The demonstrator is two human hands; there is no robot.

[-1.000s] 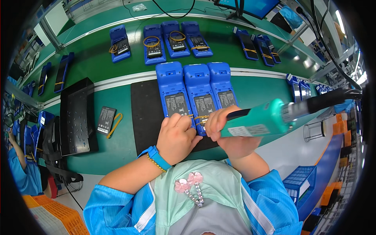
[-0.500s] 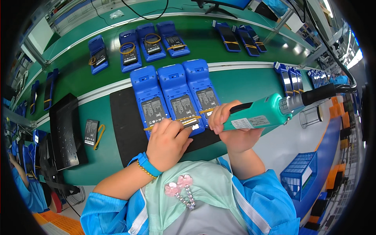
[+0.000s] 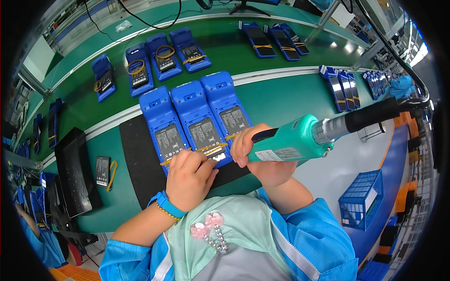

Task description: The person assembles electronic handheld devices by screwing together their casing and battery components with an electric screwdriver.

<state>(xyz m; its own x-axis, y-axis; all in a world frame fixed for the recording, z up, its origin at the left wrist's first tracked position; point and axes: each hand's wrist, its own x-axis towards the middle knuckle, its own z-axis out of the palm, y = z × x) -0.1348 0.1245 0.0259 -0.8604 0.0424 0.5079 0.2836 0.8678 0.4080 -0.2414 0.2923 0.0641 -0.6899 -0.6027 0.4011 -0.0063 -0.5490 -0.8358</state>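
My right hand (image 3: 266,161) is wrapped round a teal electric screwdriver (image 3: 290,140), its cable end pointing right; its tip is hidden behind the hand. My left hand (image 3: 190,178) rests at the lower ends of the left handheld terminal (image 3: 157,105) and the middle handheld terminal (image 3: 190,100), fingers bent and pressed together. Whatever they pinch is hidden. A third handheld terminal (image 3: 219,93) lies close on the right, partly behind my right hand. All three are blue, lie back up with grey-black batteries showing, and have yellow rubber bands across their lower parts.
Under the terminals lies a black mat (image 3: 136,164). To its left are a loose battery (image 3: 102,171), a yellow band (image 3: 112,175) and a black tray (image 3: 72,168). More banded terminals (image 3: 161,56) stand on the far green strip. A blue basket (image 3: 361,199) sits at lower right.
The whole view has shifted a little, so the bench things appear further left. Both hands keep nearly the same place at the terminals, the screwdriver still in the right one.
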